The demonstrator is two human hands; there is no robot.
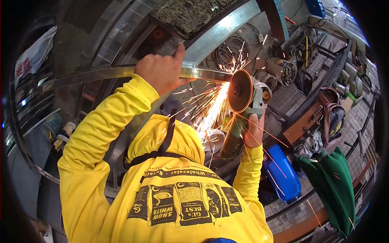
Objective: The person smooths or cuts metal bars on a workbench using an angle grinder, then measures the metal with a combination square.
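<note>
Left hand (162,72): fingers clenched around the curved metal strip (105,73), thumb raised, the grip near the strip's free end. Right hand (254,130): fingers grasping the body of the angle grinder (233,141), with its disc (240,91) upright and touching the strip's end and sparks (208,111) streaming down toward the yellow sleeves. The strip is held in the air in front of curved steel rails (221,30); a blue container (281,172) and a green bag (332,182) lie on the tiled floor (300,210) below the grinder.
</note>
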